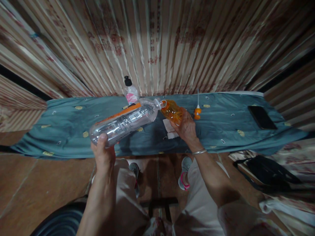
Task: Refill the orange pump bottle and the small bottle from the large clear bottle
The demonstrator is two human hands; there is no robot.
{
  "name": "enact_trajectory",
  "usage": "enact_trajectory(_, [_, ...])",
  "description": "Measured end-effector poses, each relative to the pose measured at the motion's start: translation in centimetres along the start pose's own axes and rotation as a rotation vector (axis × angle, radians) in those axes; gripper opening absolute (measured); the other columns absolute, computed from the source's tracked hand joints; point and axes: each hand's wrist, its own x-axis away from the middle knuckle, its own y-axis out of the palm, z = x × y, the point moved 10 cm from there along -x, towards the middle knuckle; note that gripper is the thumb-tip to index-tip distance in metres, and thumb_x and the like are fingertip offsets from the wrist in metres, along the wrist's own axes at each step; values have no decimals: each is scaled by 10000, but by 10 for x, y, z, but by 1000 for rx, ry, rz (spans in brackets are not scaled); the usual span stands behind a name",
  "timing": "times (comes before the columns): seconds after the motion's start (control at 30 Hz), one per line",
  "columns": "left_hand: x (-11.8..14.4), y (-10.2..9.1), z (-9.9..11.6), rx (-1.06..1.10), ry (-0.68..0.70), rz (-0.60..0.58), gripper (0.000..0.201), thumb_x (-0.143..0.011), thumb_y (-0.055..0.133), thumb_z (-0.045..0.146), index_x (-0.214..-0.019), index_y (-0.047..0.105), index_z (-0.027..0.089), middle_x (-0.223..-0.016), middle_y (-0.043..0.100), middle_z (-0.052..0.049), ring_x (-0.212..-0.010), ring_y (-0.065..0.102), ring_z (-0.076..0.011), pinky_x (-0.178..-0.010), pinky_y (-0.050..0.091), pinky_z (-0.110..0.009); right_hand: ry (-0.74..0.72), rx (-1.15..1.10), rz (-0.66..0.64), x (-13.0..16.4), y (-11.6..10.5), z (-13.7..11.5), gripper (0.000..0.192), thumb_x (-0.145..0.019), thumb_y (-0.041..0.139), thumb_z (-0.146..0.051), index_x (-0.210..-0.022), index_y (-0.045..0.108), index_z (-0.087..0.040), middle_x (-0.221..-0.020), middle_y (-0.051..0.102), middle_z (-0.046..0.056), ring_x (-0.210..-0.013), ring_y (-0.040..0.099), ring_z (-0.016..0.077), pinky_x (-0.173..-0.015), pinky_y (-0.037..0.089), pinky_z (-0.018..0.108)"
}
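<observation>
So the left hand (103,154) is gripping the big clear bottle (125,119) by its base end, and the right hand (185,126) is wrapping around the small orange bottle (172,111). Both are hovering between the hands, necks facing each other; I can't tell if the rims are touching. Tip: I'd be keeping the mouths lined up and tilting slowly, since the left hand is holding far from the neck and any wobble could be growing there. Also, I'd be going easy on the squeeze with the right hand.

A wrinkled teal cloth is covering the tabletop (61,124). An orange pump top (197,112) is resting just right of the right hand, a phone (262,117) is lying well off to its right, and a pleated curtain (157,49) is hanging beyond both hands.
</observation>
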Motion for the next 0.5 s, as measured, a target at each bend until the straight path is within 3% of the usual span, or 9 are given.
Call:
enact_trajectory(0.17, [0,4,4,7,2,-1,738,-642,1028,661,-1211,862,220,-1104,833,-87,-775,656,-168,-519,436,-193,-5,12,4,0,-1,0,782,-1105,740,-542,-1680,536,-53,-1517,773,358,-1456,768,487,-1228,668,731])
enact_trajectory(0.5, [1,5,6,14,-13,21,756,-611,1033,659,-1210,873,226,-1072,831,-86,-742,653,-163,-521,460,-191,11,14,-5,1,1,1,754,-1117,741,-533,-1680,555,-67,-1550,766,349,-1477,761,471,-1260,649,724])
